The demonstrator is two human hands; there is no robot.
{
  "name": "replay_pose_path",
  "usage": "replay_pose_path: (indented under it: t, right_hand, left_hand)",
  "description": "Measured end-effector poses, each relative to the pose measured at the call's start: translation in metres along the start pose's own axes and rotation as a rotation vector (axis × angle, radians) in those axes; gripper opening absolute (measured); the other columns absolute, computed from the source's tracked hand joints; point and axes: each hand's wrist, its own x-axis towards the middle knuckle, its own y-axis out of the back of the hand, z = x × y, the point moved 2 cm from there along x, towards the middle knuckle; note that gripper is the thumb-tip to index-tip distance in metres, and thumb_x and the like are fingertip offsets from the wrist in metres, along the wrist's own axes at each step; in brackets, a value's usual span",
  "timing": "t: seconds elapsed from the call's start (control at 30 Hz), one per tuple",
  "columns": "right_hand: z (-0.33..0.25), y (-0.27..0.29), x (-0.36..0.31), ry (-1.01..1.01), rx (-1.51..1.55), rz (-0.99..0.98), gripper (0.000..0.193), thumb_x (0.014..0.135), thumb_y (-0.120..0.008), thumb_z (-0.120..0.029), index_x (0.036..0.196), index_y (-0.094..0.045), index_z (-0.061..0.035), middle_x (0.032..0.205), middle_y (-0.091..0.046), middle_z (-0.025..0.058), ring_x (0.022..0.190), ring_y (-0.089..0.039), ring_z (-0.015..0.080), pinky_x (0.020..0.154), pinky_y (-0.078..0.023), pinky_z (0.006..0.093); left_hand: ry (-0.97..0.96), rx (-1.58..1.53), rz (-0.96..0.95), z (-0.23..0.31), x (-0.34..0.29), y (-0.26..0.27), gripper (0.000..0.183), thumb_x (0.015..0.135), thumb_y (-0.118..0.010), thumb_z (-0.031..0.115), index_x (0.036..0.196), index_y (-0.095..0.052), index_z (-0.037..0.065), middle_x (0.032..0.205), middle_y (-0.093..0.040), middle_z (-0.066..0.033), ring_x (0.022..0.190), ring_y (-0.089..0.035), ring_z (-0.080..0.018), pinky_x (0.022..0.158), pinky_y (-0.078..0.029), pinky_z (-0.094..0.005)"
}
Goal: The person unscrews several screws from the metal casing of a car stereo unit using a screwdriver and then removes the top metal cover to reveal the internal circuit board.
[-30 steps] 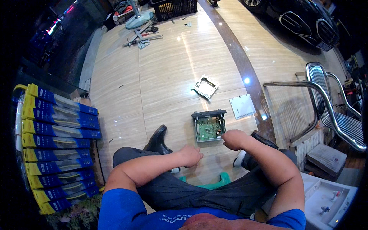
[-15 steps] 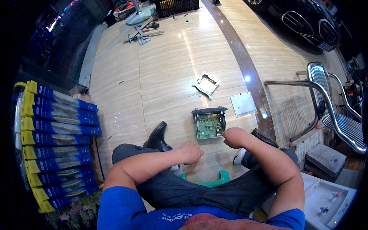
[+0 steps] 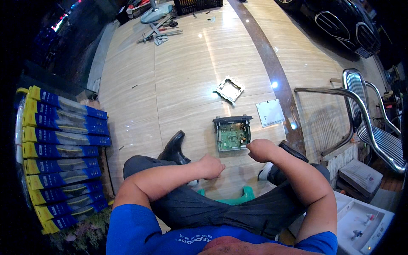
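Observation:
An opened car stereo unit (image 3: 233,135) lies on the floor in front of me, its dark front panel on the far side and its green circuit board showing. My right hand (image 3: 260,150) is closed at the unit's near right corner. Whether it grips the casing or a small item is hidden by the fingers. Nearer to me and left of the unit, my left hand (image 3: 211,166) is held curled with its fingers together, apart from the casing. What it holds, if anything, does not show. A metal bracket frame (image 3: 230,89) and a flat silver cover plate (image 3: 270,113) lie beyond.
Boxed goods in blue and yellow (image 3: 63,148) stand at the left. On the right are a metal chair (image 3: 357,106), a carton (image 3: 360,176) and a white basin (image 3: 361,225). Loose tools (image 3: 160,34) lie far off; a green stool (image 3: 229,199) is under me.
The view has shifted slightly. My left hand is a little higher and farther from me; my right hand keeps its place at the unit's corner.

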Motion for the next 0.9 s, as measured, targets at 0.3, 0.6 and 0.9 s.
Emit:
replay_pose_path:
  t: [0.3,0.6,0.9]
  right_hand:
    - [0.0007,-0.0007,0.0003,-0.011,-0.005,-0.008,0.023,0.088,-0.059,-0.021,0.088,-0.071,-0.0003,0.097,-0.071,0.0203,0.093,-0.068,0.0371,0.082,-0.055,0.0475]
    - [-0.0005,-0.0004,-0.0003,-0.023,-0.007,-0.023,0.024,0.089,-0.061,-0.023,0.089,-0.071,-0.0007,0.097,-0.071,0.0202,0.094,-0.068,0.0367,0.083,-0.055,0.047]
    - [-0.0028,0.0019,-0.0014,-0.032,-0.008,-0.044,0.025,0.09,-0.061,-0.024,0.092,-0.071,-0.0012,0.099,-0.071,0.0197,0.096,-0.068,0.0365,0.084,-0.054,0.0469]
  left_hand:
    - [-0.009,-0.003,-0.012,-0.0005,0.0016,-0.0017,0.032,0.088,-0.067,0.033,0.103,-0.067,0.005,0.093,-0.072,-0.0156,0.089,-0.071,-0.0334,0.07,-0.055,-0.0481]
    - [0.01,-0.03,-0.058,0.0006,0.0008,0.0014,0.032,0.088,-0.068,0.033,0.103,-0.067,0.005,0.095,-0.073,-0.0152,0.09,-0.071,-0.0323,0.073,-0.055,-0.0466]
    - [0.026,-0.063,-0.066,-0.0009,0.0008,0.0015,0.031,0.087,-0.07,0.031,0.102,-0.067,0.004,0.093,-0.073,-0.015,0.091,-0.071,-0.0323,0.073,-0.055,-0.0463]
